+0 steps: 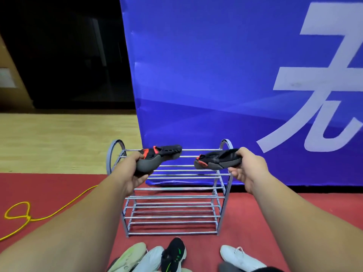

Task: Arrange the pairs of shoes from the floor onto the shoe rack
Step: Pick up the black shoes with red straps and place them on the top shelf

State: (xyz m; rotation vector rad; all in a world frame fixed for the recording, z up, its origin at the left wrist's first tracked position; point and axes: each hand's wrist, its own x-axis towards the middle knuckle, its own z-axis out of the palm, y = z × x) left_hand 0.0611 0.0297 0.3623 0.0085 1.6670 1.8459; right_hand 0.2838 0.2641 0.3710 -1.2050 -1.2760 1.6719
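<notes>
Now grips, with the left hand, the grey heel of a black and red shoe, fingers curled round it, toe over the top tier of the shoe rack. Clasps, in the right hand, the matching shoe, turned sideways over the same tier. Below, on the red carpet: pale green shoe, white shoe, black shoe, white sneaker. Leftward, a yellow cable; behind, a blue banner.
</notes>
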